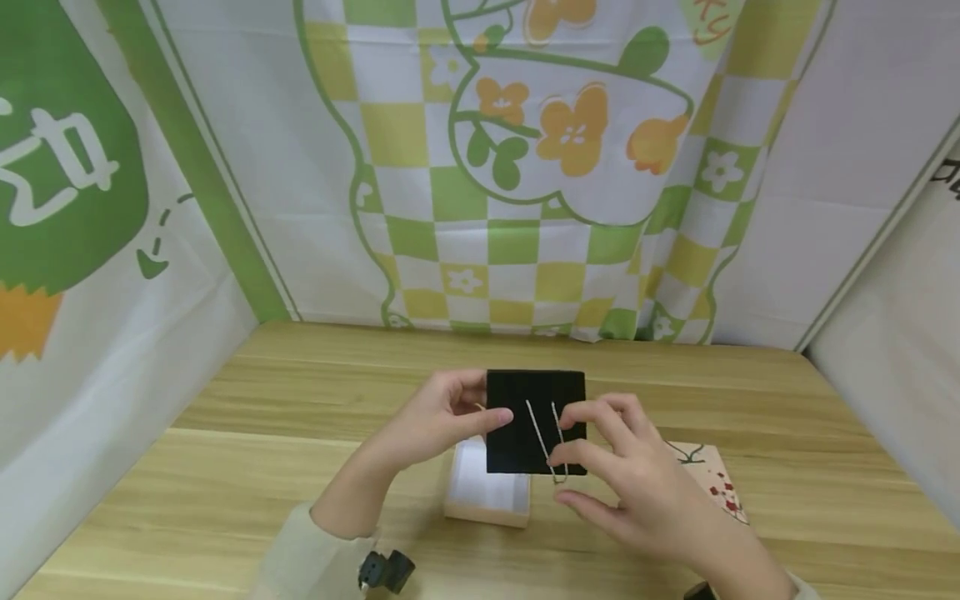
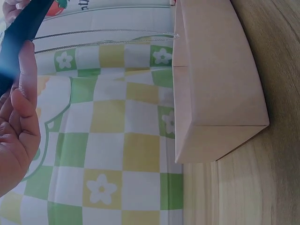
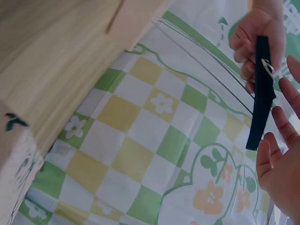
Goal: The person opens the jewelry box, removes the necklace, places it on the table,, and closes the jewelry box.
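My left hand (image 1: 438, 421) grips a square black jewellery pad (image 1: 517, 442) by its left edge, thumb on the front face and fingers behind. A thin silver chain necklace (image 1: 537, 431) comes out of the pad's face in two strands, and its loop hangs below the lower edge. My right hand (image 1: 630, 467) is at the pad's right side with fingers spread, thumb apart from them, fingertips beside the chain. In the right wrist view the pad (image 3: 261, 108) appears edge-on, the right fingers bent only slightly close to it.
Below the pad, an open pale box (image 1: 487, 512) with a white inside stands on the wooden table (image 1: 300, 467). A cream lid with red blossoms (image 1: 712, 479) lies to the right, partly behind my right hand. Printed cloth (image 1: 510, 242) hangs along the table's back edge.
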Demonstrator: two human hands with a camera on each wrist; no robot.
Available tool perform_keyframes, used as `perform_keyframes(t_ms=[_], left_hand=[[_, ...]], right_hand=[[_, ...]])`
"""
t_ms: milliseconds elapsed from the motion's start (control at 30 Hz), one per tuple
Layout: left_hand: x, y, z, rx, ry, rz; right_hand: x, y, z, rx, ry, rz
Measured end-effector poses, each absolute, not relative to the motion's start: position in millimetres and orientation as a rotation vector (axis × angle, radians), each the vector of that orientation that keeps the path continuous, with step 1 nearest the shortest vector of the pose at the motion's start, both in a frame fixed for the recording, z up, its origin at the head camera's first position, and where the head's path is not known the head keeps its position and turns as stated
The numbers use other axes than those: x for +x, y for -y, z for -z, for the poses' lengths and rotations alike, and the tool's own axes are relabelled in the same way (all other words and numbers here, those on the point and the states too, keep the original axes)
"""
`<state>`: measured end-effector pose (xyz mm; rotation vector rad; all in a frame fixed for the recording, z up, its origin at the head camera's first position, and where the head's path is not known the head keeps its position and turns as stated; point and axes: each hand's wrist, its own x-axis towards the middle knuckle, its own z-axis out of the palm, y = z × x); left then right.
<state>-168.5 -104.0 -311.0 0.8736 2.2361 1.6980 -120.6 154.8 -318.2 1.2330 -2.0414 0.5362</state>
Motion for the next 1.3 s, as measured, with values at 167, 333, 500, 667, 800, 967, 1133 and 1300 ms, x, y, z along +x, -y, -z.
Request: perform_keyframes(t_ms=[167, 333, 500, 667, 800, 967, 1133, 1300], left_hand=[[-168.3, 106.0, 311.7, 0.860, -2.237, -1.696], [-168.6, 105.4, 310.7, 0.859, -2.234, -1.702], [-170.0, 103.6, 312.0, 0.898, -2.226, -1.695], [-170.7, 103.6, 313.7, 0.917, -2.253, -1.667], [-170.8, 104.0, 314.5, 0.914, -2.275, -1.648], [-171.4, 104.9, 314.9, 0.898, -2.253, -1.655], [-171.8, 105.1, 315.3, 0.864, -2.243, -1.653], [-172.5, 104.3, 315.9, 0.833, -2.265, -1.643]], right_hand=[[-117.6, -156.7, 329.8, 1.197, 2.112, -0.299], [-118.6, -154.5, 338.9, 1.110, 2.063, -0.142], [-123.6, -150.1, 340.1, 1.086, 1.890, -0.122], [-125.8, -145.5, 339.1, 1.100, 1.824, -0.145], [-123.1, -146.2, 339.5, 1.114, 1.930, -0.206], [-122.9, -151.5, 340.6, 1.144, 2.056, -0.163], [-127.2, -148.2, 344.7, 1.127, 1.899, -0.082], [-129.4, -143.0, 342.1, 1.158, 1.809, -0.187]])
